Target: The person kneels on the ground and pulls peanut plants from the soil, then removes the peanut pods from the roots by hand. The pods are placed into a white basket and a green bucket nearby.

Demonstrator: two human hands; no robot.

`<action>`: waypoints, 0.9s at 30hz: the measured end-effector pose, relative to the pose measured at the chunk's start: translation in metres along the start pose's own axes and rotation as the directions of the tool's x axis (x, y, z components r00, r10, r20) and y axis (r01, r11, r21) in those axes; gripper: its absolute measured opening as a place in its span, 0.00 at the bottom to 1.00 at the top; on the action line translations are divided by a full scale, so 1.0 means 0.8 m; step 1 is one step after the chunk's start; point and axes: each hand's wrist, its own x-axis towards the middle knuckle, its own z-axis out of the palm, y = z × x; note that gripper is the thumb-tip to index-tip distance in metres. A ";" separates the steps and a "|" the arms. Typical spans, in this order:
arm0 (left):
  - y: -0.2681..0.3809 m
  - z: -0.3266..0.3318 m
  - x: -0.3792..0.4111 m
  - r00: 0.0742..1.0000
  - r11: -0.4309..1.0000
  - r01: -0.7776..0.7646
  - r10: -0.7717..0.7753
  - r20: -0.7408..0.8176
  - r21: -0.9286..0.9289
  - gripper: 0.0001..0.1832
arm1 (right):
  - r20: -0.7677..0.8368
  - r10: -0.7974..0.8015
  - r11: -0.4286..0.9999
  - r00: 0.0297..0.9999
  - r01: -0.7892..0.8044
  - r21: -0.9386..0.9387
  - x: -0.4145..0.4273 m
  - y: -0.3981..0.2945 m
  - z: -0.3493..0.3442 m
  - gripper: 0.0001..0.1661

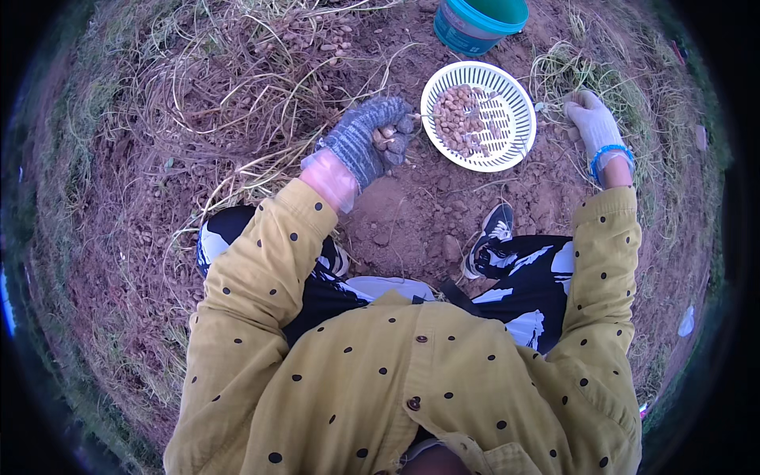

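My left hand, in a grey striped knit glove over a clear plastic one, is closed around several peanuts in their shells. It is just left of a white slotted plastic basket, which holds a heap of peanuts mostly on its left side. To the right of the basket, my right hand wears a pale glove with a blue elastic cuff. Its fingers are curled at the edge of a clump of green peanut vines; whether they grip a stem is hidden.
A teal plastic bucket stands beyond the basket. Pulled peanut plants with pods lie piled at the left on reddish-brown soil. My shoe is below the basket. More vines lie along the right.
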 end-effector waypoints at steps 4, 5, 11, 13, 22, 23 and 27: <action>-0.001 0.010 -0.008 0.996 0.997 -0.003 0.010 -0.088 0.081 0.09 | -0.150 -0.114 0.845 0.982 0.016 -0.535 0.029 0.064 -0.008 0.45; -0.003 0.010 -0.007 0.994 0.996 0.008 0.002 -0.109 0.088 0.09 | -0.137 -0.133 0.860 0.982 0.046 -0.507 0.030 0.063 -0.002 0.45; -0.025 0.014 0.003 0.996 0.929 0.067 -0.040 -0.080 0.365 0.08 | 0.502 -0.263 0.943 0.824 0.108 0.315 -0.065 -0.047 0.109 0.31; -0.035 0.021 0.002 0.996 0.875 0.091 -0.068 -0.065 0.476 0.07 | 0.580 -0.403 0.909 0.707 0.237 0.343 -0.089 -0.047 0.138 0.31; -0.044 0.025 -0.008 0.972 0.727 0.233 -0.169 -0.161 0.645 0.07 | 0.708 -0.568 0.663 0.419 0.743 0.092 -0.066 -0.038 0.156 0.19; -0.040 0.025 -0.009 0.979 0.739 0.197 -0.110 -0.173 0.644 0.07 | 0.702 -0.555 0.630 0.446 0.777 0.004 -0.056 -0.040 0.148 0.19; -0.023 -0.011 0.006 0.951 0.849 0.180 -0.021 -0.308 0.497 0.06 | 0.518 -0.463 0.672 0.719 0.666 -0.323 0.025 0.030 0.138 0.17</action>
